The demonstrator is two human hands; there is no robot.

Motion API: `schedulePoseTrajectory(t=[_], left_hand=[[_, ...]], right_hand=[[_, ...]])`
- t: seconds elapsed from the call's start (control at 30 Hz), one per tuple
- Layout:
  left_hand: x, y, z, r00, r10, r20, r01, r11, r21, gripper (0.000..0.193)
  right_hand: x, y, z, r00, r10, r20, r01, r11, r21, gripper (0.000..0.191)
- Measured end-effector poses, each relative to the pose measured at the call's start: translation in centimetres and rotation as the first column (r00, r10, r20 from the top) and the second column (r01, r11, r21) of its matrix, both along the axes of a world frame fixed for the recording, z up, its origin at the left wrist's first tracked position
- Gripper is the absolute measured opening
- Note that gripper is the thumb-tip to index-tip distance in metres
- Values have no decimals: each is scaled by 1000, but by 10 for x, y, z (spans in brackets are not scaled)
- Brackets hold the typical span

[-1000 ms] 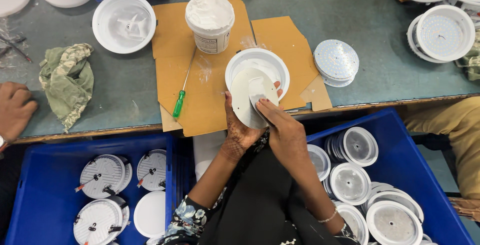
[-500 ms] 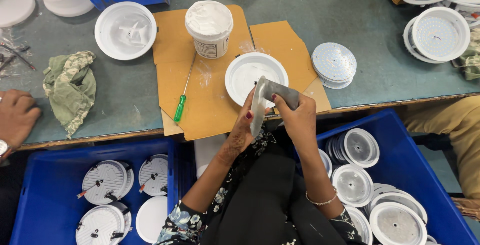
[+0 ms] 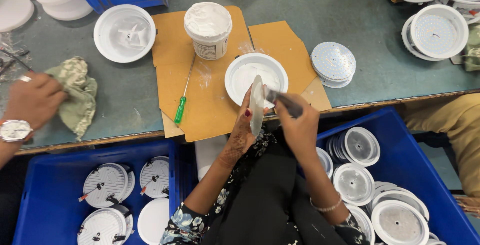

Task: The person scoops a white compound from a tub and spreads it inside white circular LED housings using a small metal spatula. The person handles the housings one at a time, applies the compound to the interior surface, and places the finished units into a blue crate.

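Lying on a green table [image 3: 350, 20], cardboard [image 3: 210, 100] bears a white tub [image 3: 208, 29].

Left hand [image 3: 243, 130] and right hand [image 3: 299, 125] raised together, each grip closed.

A co-worker's hand [image 3: 32, 100] hides part of the rag [image 3: 77, 95].
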State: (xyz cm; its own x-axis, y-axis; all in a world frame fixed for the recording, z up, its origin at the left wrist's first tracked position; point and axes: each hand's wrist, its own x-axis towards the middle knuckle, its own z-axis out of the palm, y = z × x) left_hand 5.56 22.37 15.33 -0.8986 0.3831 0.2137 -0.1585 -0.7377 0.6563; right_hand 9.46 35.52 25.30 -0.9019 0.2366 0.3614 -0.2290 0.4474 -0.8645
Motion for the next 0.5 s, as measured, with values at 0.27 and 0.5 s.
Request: schedulePoseTrajectory(t=[0.27, 0.5], left_hand=[[-4, 10, 1, 993, 41, -114, -59, 986, -153, 122], [1, 12, 9, 992, 32, -121, -49, 989, -140, 116]], right_hand=[[-26, 11, -20, 981, -148, 129, 131, 982, 133, 30], [-12, 9, 0, 977, -116, 178, 103, 991, 84, 31]])
